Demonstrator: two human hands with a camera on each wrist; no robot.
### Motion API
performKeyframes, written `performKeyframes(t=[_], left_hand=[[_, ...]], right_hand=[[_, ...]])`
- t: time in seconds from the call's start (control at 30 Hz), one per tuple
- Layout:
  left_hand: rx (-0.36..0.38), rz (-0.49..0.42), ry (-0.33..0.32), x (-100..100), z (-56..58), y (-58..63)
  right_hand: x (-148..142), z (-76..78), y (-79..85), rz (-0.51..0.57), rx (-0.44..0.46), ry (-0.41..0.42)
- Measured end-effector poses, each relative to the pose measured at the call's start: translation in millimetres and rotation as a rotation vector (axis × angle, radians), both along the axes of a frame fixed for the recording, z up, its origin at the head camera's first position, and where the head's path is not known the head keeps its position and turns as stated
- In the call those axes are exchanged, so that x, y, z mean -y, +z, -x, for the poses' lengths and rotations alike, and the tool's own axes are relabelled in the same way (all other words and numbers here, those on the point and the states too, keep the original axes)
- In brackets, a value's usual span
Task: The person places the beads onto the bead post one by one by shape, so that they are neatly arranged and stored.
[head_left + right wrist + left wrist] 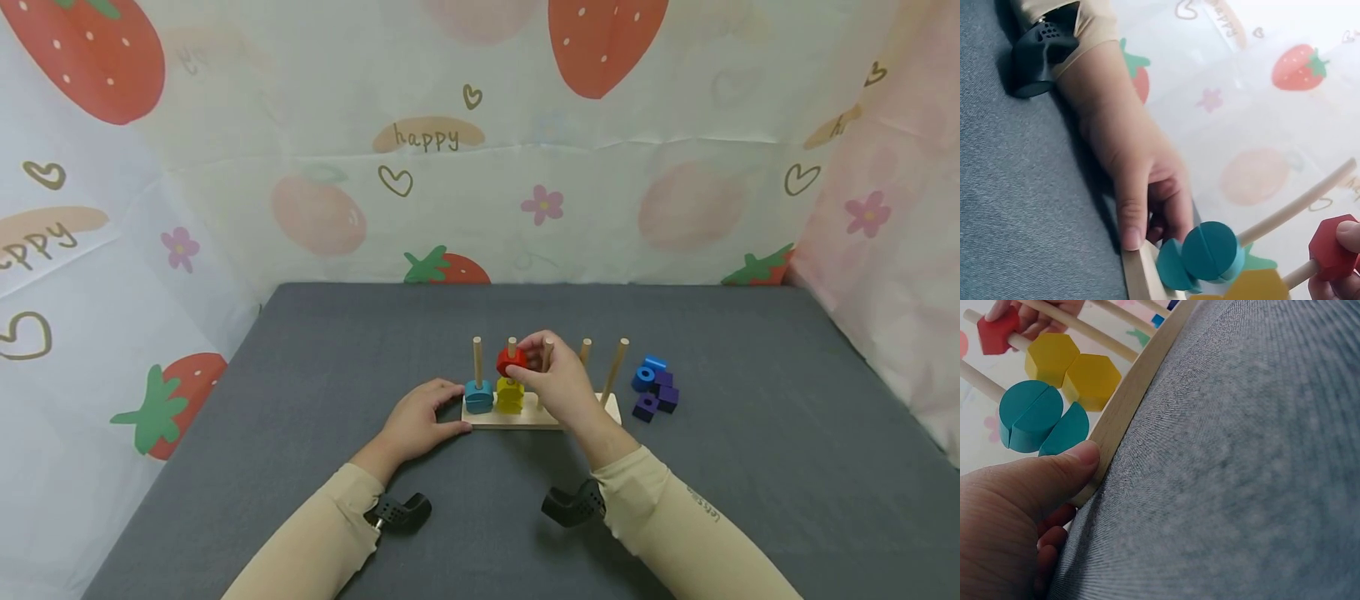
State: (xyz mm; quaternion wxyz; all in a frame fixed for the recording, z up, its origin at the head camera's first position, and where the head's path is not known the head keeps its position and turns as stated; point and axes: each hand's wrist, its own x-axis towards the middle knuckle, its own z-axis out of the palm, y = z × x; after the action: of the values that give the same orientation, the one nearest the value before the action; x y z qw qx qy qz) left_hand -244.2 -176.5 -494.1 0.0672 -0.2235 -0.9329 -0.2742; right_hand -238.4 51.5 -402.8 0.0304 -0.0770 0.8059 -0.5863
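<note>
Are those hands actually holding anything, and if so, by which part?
Yes: the right hand pinches the red block by its right side, between thumb and fingers; the left hand grips the wooden base at its left end.

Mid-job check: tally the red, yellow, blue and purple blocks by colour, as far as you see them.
Red many-sided block, held in the right hand: 1
Yellow hexagonal blocks: 2
Blue blocks, one round: 2
Purple square-faced blocks: 3
Total visible: 8

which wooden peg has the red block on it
The second wooden peg from the left in the head view: it alone carries the red angular block, above yellow hexagonal blocks.
</note>
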Motion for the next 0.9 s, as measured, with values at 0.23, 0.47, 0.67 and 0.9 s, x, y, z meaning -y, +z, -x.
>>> performKeyframes(t=[0.23, 0.47, 0.67, 0.9], left_hand=[[0.005, -0.002, -0.003, 0, -0.1, 0.9], [0.005, 0.004, 0.000, 0, -0.9, -0.1], [-0.001, 0.000, -0.003, 0, -1.1, -0.4], [-0.015, 0.006, -0.006, 0, -0.6, -0.9]], right_hand=[[1, 0.3, -6.8, 0.005, 0.018, -0.020], [-1, 1.1, -17.6, 0.003, 0.039, -0.026], [-1, 0.8, -21.4, 0.032, 0.021, -0.005], [-2, 0.0, -20.1, 0.013, 0.009, 0.005]])
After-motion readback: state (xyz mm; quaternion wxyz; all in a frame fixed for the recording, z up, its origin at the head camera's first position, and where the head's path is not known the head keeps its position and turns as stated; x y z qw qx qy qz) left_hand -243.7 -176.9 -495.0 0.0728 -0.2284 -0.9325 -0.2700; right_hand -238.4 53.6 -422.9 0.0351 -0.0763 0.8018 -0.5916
